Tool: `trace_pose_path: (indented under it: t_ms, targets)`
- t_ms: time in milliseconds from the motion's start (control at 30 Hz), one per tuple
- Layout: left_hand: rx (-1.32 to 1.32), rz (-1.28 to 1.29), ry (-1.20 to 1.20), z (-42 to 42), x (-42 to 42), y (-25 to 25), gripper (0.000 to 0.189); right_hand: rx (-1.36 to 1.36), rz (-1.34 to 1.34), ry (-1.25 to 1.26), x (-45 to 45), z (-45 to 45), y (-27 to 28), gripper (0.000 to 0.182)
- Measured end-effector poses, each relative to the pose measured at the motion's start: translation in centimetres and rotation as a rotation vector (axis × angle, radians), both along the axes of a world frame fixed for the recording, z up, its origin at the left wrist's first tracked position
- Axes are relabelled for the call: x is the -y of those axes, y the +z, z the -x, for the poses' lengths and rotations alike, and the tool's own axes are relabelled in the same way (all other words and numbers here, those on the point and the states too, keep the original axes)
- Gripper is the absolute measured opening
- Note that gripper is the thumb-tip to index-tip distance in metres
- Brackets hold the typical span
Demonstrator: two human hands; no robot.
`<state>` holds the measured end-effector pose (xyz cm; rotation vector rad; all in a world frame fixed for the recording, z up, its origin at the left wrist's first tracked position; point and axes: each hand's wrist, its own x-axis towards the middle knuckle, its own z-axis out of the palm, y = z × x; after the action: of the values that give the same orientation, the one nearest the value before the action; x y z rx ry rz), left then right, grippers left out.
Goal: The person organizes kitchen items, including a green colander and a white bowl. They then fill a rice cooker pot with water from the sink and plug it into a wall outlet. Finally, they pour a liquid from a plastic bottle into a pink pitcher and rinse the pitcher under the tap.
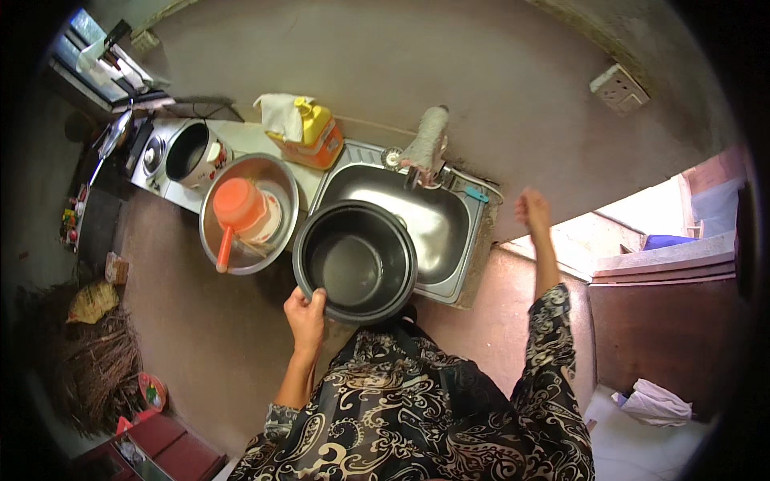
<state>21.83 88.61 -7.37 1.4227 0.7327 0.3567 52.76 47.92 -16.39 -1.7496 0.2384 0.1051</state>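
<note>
My left hand [305, 315] grips the near-left rim of a dark inner cooking pot [352, 270], thumb over the edge. The pot tilts its mouth toward me, overlapping the left front part of a stainless steel sink [439, 240]. Its lighter bottom shows, and I cannot tell whether water lies in it. My right hand [532, 210] is raised off the sink's right side, blurred, with nothing visible in it; how far its fingers are closed is unclear. Behind the basin stands a tap [428, 174], its upper part wrapped in pale cloth or foam.
Left of the pot, a steel basin [207, 240] holds an orange dipper [237, 203]. A yellow-orange jug [322, 141] under a white cloth [283, 117] stands behind. Further left are a white pot [207, 165] and its lid [154, 153]. A turquoise-handled tool [476, 193] lies at the sink's right.
</note>
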Motion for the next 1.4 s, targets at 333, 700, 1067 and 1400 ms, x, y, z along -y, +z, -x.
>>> trace_pose_path:
  t_ms: [333,700,1067,1400]
  targets:
    - [0.014,0.145,-0.003,-1.3,-3.0,-2.5,0.006,-0.515,-0.504,0.001,-14.6,4.6,-8.5,0.039]
    - [0.053,0.073,-0.059,-3.0,-3.8,-3.2,0.004,-0.455,-0.538,-0.059,-18.3,-1.2,-9.2,0.034]
    - [0.047,0.169,0.048,-4.1,0.1,-1.7,0.006,-0.498,-0.502,0.004,-18.5,-2.9,-9.1,0.026]
    - [0.076,0.211,0.105,-5.9,2.5,-1.6,0.006,-0.497,-0.368,0.142,-18.3,-3.5,-8.5,0.024]
